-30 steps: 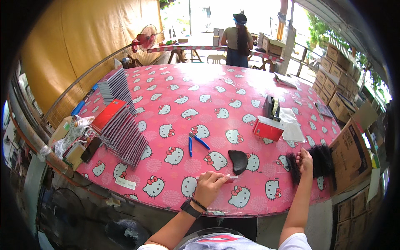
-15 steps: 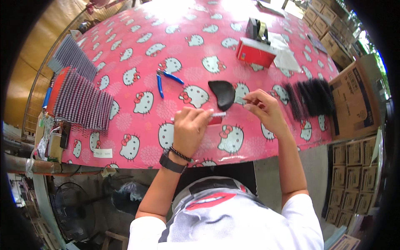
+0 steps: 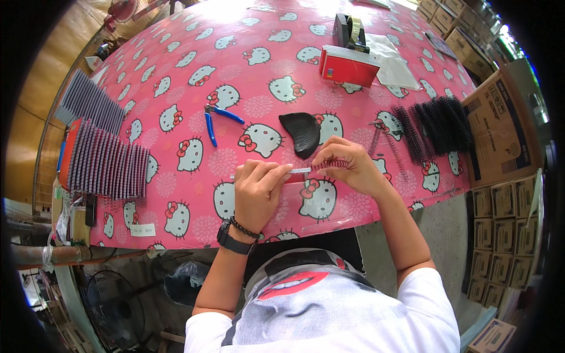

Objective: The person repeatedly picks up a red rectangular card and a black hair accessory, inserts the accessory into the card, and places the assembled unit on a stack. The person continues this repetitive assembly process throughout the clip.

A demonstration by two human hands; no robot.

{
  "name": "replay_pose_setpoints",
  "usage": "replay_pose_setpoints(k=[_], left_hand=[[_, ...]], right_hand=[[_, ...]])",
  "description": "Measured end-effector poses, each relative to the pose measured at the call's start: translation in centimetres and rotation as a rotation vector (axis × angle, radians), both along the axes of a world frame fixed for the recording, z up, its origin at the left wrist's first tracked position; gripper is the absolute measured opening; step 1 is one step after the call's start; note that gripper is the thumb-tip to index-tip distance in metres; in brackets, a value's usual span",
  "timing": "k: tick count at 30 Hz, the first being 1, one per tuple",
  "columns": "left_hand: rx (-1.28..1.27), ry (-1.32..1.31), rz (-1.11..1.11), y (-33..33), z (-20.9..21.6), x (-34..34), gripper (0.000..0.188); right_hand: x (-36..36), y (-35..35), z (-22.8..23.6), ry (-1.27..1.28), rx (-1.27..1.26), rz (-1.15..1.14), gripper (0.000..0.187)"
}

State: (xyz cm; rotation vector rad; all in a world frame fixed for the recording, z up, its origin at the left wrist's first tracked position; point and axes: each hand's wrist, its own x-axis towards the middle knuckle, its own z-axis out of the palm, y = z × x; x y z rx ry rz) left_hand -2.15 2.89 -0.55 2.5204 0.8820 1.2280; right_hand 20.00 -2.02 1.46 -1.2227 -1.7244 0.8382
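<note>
My left hand [image 3: 259, 185] is closed on a thin booklet [image 3: 300, 170], held on edge. Its white edge faces up and a red side shows below. At the booklet's right end, my right hand [image 3: 343, 162] pinches a dark red spiral coil [image 3: 331, 165]. The coil's left tip meets the booklet's edge; whether it has entered any holes is too small to tell. Just beyond the hands lies a black crescent-shaped dish [image 3: 302, 136]. To its left rest blue-handled cutting pliers [image 3: 212, 130], jaws pointing away. A few loose dark red coils [image 3: 391, 144] lie right of my right hand.
Black spiral coils [image 3: 438, 129] lie by a cardboard box [image 3: 497, 123] at the right. Coil-bound booklets [image 3: 109, 162] are stacked at the left edge, with another stack [image 3: 94, 103] behind. Red booklets [image 3: 349, 66] and a tape dispenser [image 3: 349, 32] stand at the back.
My right hand has moved left and slightly nearer, bringing the dark red coil to the booklet's end. My left hand keeps its hold on the booklet. The whole view has shifted a little.
</note>
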Motion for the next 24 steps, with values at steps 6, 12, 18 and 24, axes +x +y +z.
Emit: replay_pose_setpoints(k=[6,12,18,24], left_hand=[[-0.039,0.012,0.004,-0.3,0.2,-0.1,0.017],[-0.117,0.042,0.059,-1.8,2.2,1.9,0.025],[-0.129,0.101,-0.002,-2.4,1.4,2.2,0.018],[-0.148,0.077,-0.080,-1.9,1.4,2.4,0.018]], right_hand=[[-0.1,0.0,-0.1,0.027,-0.090,0.068,0.023],[-0.6,-0.5,0.2,-0.022,-0.060,0.054,0.040],[0.2,-1.0,-1.0,-0.027,-0.055,0.031,0.036],[8.3,-1.1,-5.8,-0.638,-0.014,-0.785,0.034]])
